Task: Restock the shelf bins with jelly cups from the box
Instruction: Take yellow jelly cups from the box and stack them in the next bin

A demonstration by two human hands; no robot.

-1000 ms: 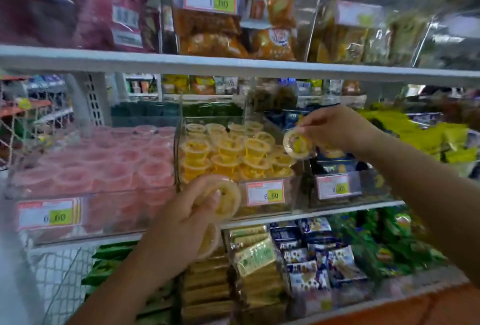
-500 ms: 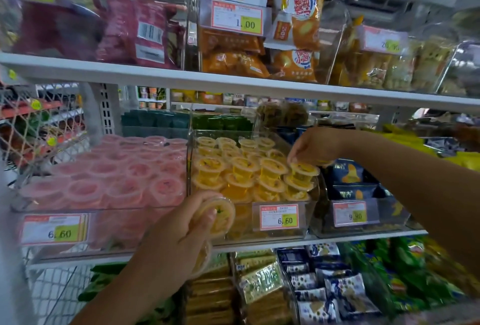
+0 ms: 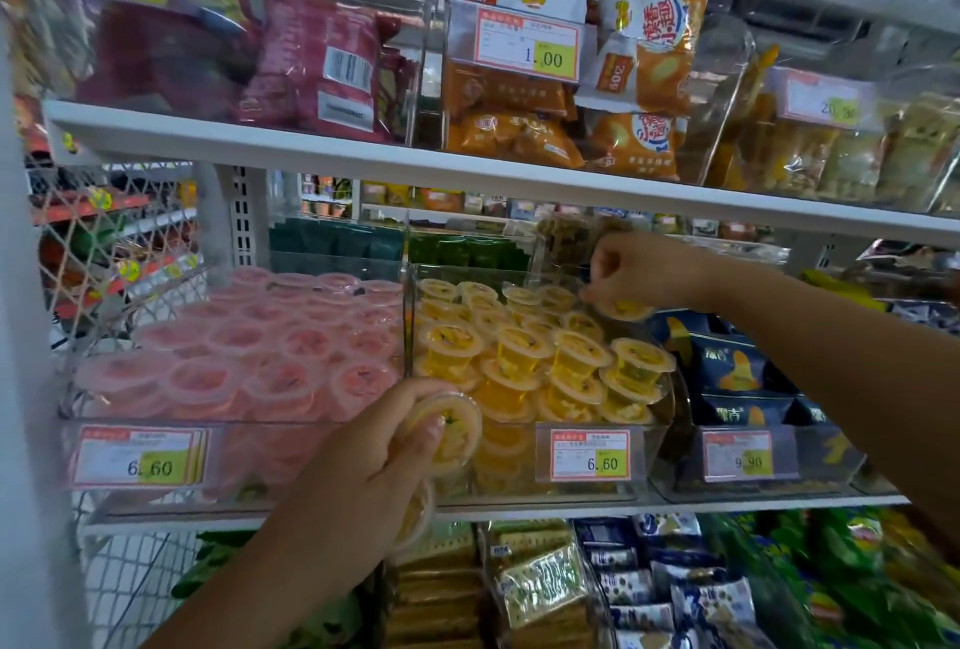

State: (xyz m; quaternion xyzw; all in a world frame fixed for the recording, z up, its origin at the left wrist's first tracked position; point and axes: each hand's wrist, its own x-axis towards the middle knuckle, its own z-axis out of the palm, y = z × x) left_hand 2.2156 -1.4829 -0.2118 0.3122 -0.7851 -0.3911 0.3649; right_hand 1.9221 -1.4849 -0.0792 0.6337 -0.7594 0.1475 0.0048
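Your right hand [image 3: 641, 272] pinches a yellow lidded plastic jelly cup [image 3: 630, 309] low over the back right corner of the clear plastic bin [image 3: 519, 490], likely to fill out that corner. Your left hand [image 3: 363, 466] grips two spare yellow cups [image 3: 453, 433] at the bin's front, ready to follow.
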